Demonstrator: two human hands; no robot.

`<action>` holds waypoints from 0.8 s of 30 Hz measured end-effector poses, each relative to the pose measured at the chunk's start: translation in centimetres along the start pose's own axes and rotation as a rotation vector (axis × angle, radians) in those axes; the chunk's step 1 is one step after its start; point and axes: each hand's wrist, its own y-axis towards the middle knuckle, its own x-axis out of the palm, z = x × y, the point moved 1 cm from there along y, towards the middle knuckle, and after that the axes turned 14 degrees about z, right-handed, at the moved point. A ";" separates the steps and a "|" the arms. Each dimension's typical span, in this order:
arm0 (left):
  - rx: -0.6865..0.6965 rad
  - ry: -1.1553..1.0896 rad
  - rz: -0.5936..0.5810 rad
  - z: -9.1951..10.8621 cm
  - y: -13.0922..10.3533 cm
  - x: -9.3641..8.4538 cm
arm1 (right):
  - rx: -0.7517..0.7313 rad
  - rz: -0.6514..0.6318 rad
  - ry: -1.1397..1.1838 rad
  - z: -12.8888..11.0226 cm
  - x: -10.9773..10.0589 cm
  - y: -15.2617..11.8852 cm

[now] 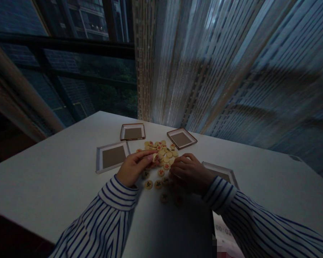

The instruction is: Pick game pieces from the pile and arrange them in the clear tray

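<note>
Left hand: your left hand (131,169) pinches a pale round piece (154,157) between thumb and fingers, at the near left edge of the pile.
Right hand: your right hand (190,172) is curled, palm down, at the pile's right side; whether it grips anything you cannot tell, as its fingertips are hidden.
Pile: the heap of round pieces (169,155) lies just beyond and between your hands, some faces plain, some marked in red or black.
Loose pieces: nearer you, black-marked discs (148,184) and a red-marked disc (161,172) lie flat, apart from the heap.
Trays: four shallow frames surround the pile: the far left tray (132,133), the far right tray (182,139), the near left tray (113,157) and the near right tray (218,172), which your right hand and sleeve partly cover.
Tabletop: the white tabletop (56,172) carries it all.
Backdrop: a striped curtain (174,79) hangs beyond, beside a dark window (107,71).
</note>
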 end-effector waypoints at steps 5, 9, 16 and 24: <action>-0.041 -0.038 -0.008 -0.1 0.0 0.1 | 0.016 0.023 -0.008 -0.4 -0.5 0.3; -0.033 -0.044 0.010 0.1 -0.1 0.3 | 0.073 0.077 -0.012 -0.8 -0.9 0.7; -0.072 -0.056 -0.021 0.1 -0.1 0.3 | 0.163 0.199 0.013 -1.4 -1.2 1.4; -0.085 -0.077 -0.054 0.2 -0.2 0.3 | 0.235 0.253 0.005 -2.3 -1.3 2.7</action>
